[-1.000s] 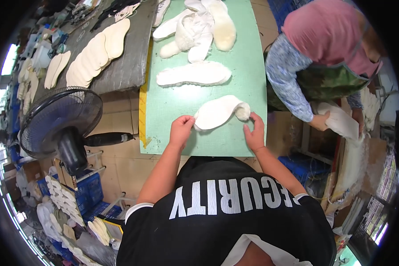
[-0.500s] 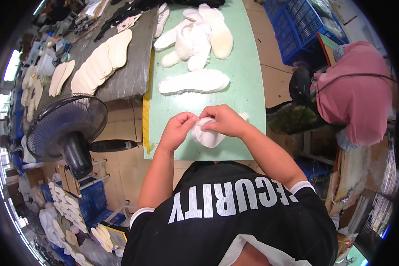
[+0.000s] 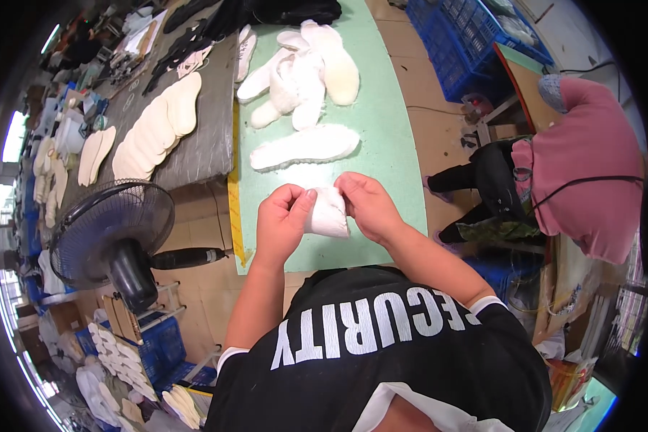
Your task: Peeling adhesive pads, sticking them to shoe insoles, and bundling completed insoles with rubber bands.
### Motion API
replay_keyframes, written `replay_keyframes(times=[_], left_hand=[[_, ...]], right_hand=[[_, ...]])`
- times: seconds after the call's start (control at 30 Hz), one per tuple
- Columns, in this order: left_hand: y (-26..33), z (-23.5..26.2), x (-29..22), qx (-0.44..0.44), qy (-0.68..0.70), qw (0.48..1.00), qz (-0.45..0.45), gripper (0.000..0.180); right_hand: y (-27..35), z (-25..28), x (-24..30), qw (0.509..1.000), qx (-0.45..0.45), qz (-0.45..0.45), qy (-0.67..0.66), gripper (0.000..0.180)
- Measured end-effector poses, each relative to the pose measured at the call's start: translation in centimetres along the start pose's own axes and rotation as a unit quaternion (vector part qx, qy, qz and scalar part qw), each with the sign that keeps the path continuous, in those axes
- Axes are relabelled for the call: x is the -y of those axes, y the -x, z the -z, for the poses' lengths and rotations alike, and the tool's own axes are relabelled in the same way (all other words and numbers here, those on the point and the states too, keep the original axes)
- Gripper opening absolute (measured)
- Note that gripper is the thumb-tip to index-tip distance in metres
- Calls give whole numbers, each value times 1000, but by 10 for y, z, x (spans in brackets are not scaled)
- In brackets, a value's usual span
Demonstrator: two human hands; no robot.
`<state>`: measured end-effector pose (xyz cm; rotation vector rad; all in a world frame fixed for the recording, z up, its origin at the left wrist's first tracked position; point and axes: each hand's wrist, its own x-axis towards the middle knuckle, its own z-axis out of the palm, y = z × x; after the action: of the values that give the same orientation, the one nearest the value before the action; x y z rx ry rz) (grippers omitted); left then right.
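Over the near part of the green table (image 3: 392,162), both hands grip a white fleecy insole (image 3: 329,216). It looks bent or folded into a short, squarish shape; part of it is hidden by the fingers. My left hand (image 3: 282,219) pinches its left edge between thumb and fingers. At the upper right corner, my right hand (image 3: 369,209) closes on it the same way. Just beyond lies a single flat fleecy insole (image 3: 306,147), crosswise. Farther off, several white insoles (image 3: 306,75) are heaped loosely.
A grey table (image 3: 194,151) with rows of cream insoles (image 3: 158,122) adjoins on the left. Nearer on that side stands a black fan (image 3: 111,241). Blue crates (image 3: 457,54) sit at the far right, and a person in pink (image 3: 587,169) is bent over close by.
My right hand has moved from the top of the insole to its right corner, and the insole now shows broader and squarer between the hands. The person at right has shifted posture.
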<state>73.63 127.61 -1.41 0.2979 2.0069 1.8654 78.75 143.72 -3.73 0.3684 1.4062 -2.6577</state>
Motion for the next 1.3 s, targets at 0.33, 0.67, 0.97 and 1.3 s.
replay_keyframes(times=[0.33, 0.67, 0.97, 1.3], left_hand=[[2, -14, -12, 16, -130, 987, -89, 20], [-3, -19, -15, 32, -141, 985, -97, 20], [-14, -20, 0, 62, -16, 998, -27, 16], [-39, -33, 14, 299, 12, 944, 141, 18]], right_hand=[[17, 1, 1, 995, -32, 79, 47, 12], [27, 2, 12, 998, -44, 33, -34, 13], [24, 7, -1, 988, -118, 99, -33, 13], [40, 45, 14, 972, -223, 55, -57, 10]])
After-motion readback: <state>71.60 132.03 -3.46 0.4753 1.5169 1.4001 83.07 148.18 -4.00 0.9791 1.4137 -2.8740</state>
